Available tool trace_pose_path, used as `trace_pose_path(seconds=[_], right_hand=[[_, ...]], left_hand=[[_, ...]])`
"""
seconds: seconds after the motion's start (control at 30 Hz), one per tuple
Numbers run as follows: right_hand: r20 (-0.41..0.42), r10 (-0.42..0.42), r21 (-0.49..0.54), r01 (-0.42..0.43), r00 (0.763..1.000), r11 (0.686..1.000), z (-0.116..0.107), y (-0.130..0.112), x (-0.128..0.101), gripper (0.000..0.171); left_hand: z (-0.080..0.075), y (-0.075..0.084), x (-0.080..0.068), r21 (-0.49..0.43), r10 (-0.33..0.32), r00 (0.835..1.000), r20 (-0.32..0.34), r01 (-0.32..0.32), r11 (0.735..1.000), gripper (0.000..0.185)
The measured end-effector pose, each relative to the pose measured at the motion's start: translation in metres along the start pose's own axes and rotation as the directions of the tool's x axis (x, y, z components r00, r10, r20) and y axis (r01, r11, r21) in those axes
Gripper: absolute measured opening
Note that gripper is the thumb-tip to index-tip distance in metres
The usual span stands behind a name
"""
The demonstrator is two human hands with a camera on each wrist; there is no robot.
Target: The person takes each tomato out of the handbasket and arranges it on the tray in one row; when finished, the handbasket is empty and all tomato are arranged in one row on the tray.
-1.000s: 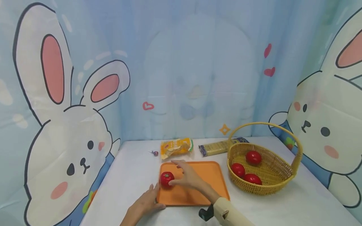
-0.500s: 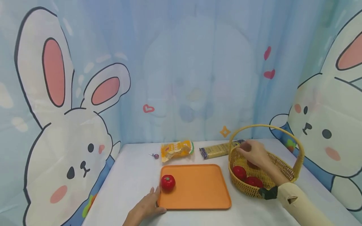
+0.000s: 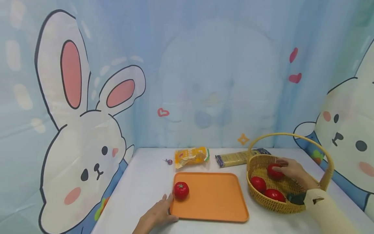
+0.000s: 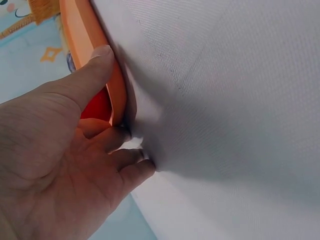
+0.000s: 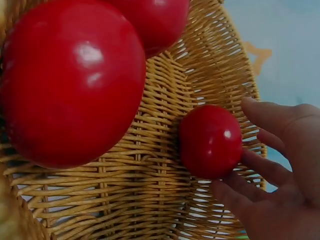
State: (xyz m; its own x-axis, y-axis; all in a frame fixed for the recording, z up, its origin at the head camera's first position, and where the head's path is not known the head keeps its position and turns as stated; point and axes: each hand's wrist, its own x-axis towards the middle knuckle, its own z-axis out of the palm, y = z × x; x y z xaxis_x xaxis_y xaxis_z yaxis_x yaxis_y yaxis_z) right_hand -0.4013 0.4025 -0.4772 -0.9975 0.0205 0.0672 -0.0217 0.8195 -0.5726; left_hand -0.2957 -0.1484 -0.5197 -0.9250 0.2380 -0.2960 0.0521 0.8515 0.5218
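My left hand [image 3: 160, 212] holds the near left corner of an orange tray [image 3: 216, 200]. In the left wrist view the thumb [image 4: 95, 70] lies against the tray's outer wall and the other fingers bend around the corner. A red tomato [image 3: 181, 190] sits on the tray's left side. My right hand [image 3: 293, 170] is inside the wicker basket [image 3: 257, 198] at a tomato [image 3: 274, 172]. In the right wrist view its fingers are spread beside this tomato [image 5: 210, 142], some at its surface, with the thumb apart from it. Two more tomatoes, one nearer [image 3: 274, 195] and one left [image 3: 258, 184], lie in the basket.
Behind the tray lie a yellow snack bag [image 3: 191, 157], a small lollipop [image 3: 168, 161] and a long flat gold packet [image 3: 233, 158]. The basket's tall handle [image 3: 287, 134] arches over the right hand's work area. A printed curtain [image 3: 204, 81] hangs behind the table.
My right hand has left the tomato on the tray, moved right into the basket and lowered to the back tomato. The left hand stays at the tray corner. The head view has shifted right.
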Motion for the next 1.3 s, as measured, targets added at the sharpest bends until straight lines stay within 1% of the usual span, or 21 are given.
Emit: trace_pose_path(seconds=[0.13, 0.23, 0.37, 0.5, 0.6, 0.73, 0.8, 0.87, 0.97, 1.03, 1.2, 1.3], right_hand=[[0.04, -0.018, -0.033, 0.019, 0.999, 0.999, 0.001, -0.002, 0.0, 0.072], [0.057, -0.031, -0.047, 0.034, 0.998, 0.998, 0.005, -0.005, 0.0, 0.066], [0.076, -0.013, -0.014, 0.014, 0.997, 1.0, 0.008, -0.008, -0.002, 0.06], [0.078, -0.003, 0.025, 0.001, 0.997, 1.0, 0.008, -0.011, -0.006, 0.057], [0.098, 0.018, 0.022, -0.02, 0.995, 1.0, 0.009, -0.012, -0.007, 0.059], [0.132, 0.055, -0.034, -0.051, 0.99, 0.998, 0.011, -0.013, -0.008, 0.06], [0.132, 0.06, -0.046, -0.054, 0.99, 0.997, 0.011, -0.014, -0.01, 0.056], [0.124, 0.059, -0.044, -0.054, 0.99, 0.998, 0.009, -0.014, -0.013, 0.047], [0.103, 0.07, -0.04, -0.066, 0.992, 0.997, 0.005, -0.015, -0.016, 0.042], [0.092, 0.083, -0.043, -0.079, 0.992, 0.996, 0.002, -0.016, -0.017, 0.045], [0.064, 0.113, -0.039, -0.111, 0.992, 0.993, -0.007, -0.024, -0.02, 0.066], [0.058, 0.11, -0.029, -0.109, 0.992, 0.994, -0.011, -0.029, -0.025, 0.076]], left_hand=[[0.0, 0.004, 0.0, 0.017, -0.001, 1.0, 0.001, 0.001, 1.0, 0.089], [-0.001, 0.004, 0.0, 0.019, -0.007, 1.0, 0.008, 0.007, 1.0, 0.089], [-0.002, 0.005, -0.001, 0.014, -0.002, 1.0, 0.01, 0.002, 1.0, 0.09], [-0.003, 0.005, -0.004, 0.011, 0.021, 1.0, -0.002, -0.021, 1.0, 0.089], [-0.004, 0.005, -0.005, 0.017, 0.044, 0.999, -0.013, -0.044, 0.999, 0.089], [-0.002, 0.005, -0.004, 0.011, 0.038, 0.999, -0.012, -0.038, 0.999, 0.088], [-0.002, 0.005, -0.003, -0.001, 0.026, 1.0, -0.007, -0.026, 1.0, 0.089], [-0.001, 0.005, -0.003, -0.009, 0.028, 1.0, -0.005, -0.028, 1.0, 0.089], [-0.001, 0.005, -0.003, -0.008, 0.031, 1.0, -0.001, -0.031, 0.999, 0.089], [-0.001, 0.005, -0.002, -0.008, 0.027, 1.0, 0.002, -0.027, 1.0, 0.089], [-0.003, 0.004, -0.002, -0.01, 0.02, 1.0, 0.006, -0.02, 1.0, 0.089], [-0.003, 0.003, -0.003, -0.01, 0.026, 1.0, 0.005, -0.026, 1.0, 0.09]])
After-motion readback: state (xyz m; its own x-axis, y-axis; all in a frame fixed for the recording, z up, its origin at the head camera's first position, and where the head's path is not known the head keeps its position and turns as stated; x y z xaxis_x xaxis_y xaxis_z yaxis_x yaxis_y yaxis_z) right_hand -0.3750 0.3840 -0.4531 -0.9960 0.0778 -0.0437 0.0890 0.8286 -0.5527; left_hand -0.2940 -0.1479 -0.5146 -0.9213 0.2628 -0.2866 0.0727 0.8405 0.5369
